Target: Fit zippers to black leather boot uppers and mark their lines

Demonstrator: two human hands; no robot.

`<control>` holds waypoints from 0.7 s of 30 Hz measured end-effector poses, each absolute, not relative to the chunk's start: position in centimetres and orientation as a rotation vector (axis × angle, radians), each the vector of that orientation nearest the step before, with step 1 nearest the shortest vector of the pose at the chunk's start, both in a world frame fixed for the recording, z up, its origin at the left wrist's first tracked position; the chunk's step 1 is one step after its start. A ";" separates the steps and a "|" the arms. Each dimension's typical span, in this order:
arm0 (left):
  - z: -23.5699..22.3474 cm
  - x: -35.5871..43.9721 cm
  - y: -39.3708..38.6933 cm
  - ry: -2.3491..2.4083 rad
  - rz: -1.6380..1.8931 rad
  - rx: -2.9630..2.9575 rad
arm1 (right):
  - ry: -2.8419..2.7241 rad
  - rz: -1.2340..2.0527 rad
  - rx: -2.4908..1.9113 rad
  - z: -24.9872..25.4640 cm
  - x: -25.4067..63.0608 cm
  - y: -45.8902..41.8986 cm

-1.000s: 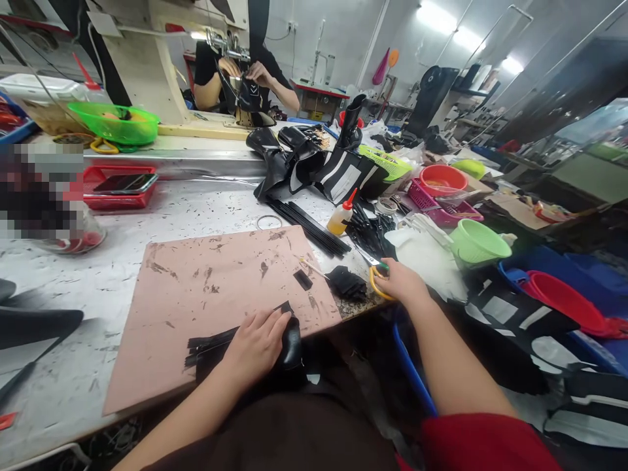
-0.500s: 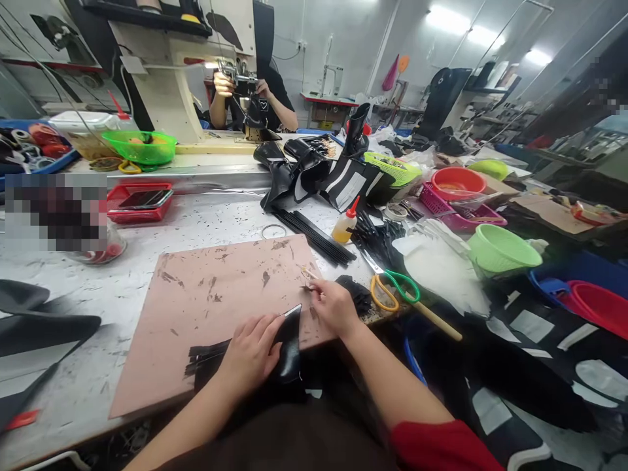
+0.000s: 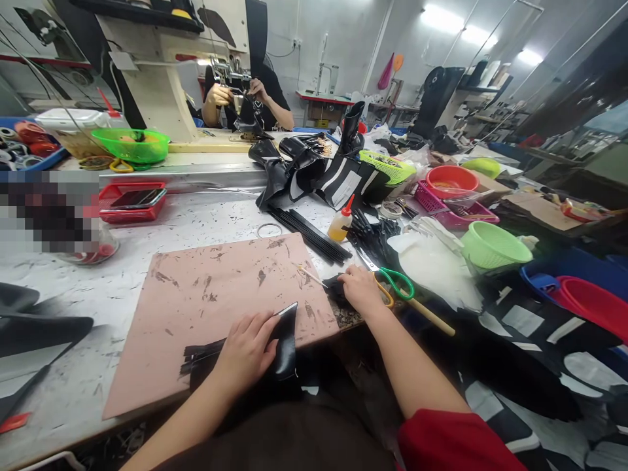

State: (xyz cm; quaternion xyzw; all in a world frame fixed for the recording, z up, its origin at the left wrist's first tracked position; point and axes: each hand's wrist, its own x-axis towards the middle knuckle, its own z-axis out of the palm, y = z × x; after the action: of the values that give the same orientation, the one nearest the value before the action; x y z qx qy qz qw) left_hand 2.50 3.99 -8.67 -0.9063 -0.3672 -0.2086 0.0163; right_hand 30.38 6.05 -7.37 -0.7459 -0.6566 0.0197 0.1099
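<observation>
My left hand (image 3: 249,345) lies over a shiny black leather piece (image 3: 285,350) at the front edge of the pinkish board (image 3: 235,275). Its fingers are bent together, pressing on the leather; the thumb is at the side. Black zipper ends (image 3: 193,358) stick out left of that hand. My right hand (image 3: 364,292) is closed over a pile of small black pieces (image 3: 335,286) just right of the board; its fingertips are partly hidden against the pile. Scissors (image 3: 398,282) with one green and one orange handle lie beside it. A thin pale stick (image 3: 311,275) rests on the board's right side.
Beyond the board lie black strips (image 3: 314,235), a glue bottle (image 3: 341,222) with a red tip and black boot parts (image 3: 294,167). A wooden handle (image 3: 432,317) juts over the table edge. Baskets (image 3: 495,245) stand at right. A co-worker (image 3: 269,98) sits behind the sewing machine.
My right hand released the scissors, moved left to a small black piece on the board, then went back right to the pile. That piece no longer shows on the board. The left hand stayed on the leather.
</observation>
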 end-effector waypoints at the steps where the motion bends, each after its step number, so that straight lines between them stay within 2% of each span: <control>1: -8.6 2.5 3.9 -1.173 -0.632 -2.822 | -1.947 0.057 -2.211 -7.2 30.6 5.9; 6: -7.1 3.1 4.2 -1.646 -0.434 -2.899 | -1.868 -0.025 -2.304 -6.6 30.9 4.5; 9: -5.9 3.7 5.1 -2.034 -0.315 -3.019 | -1.827 -0.098 -2.065 -6.3 28.5 3.5; 11: -5.2 3.9 5.8 -2.149 -0.285 -3.093 | -1.942 0.059 -1.741 -6.2 26.0 3.2; 13: -4.8 4.0 6.2 -2.149 -0.293 -3.150 | -2.044 0.362 -1.461 -6.0 23.6 3.3; 16: -4.5 4.0 6.3 -2.130 -0.397 -3.197 | -1.953 0.729 -1.278 -6.0 21.1 3.9; 21: -4.4 4.0 5.7 -2.117 -0.668 -3.201 | -1.778 0.787 -1.277 -6.0 20.4 4.4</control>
State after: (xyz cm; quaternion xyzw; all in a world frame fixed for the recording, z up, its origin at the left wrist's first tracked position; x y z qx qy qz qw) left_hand 4.01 5.68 -4.43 -0.7640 -0.5054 -0.1594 -0.3680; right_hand 20.38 4.37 -5.96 -0.5039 -0.7018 0.3107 0.3963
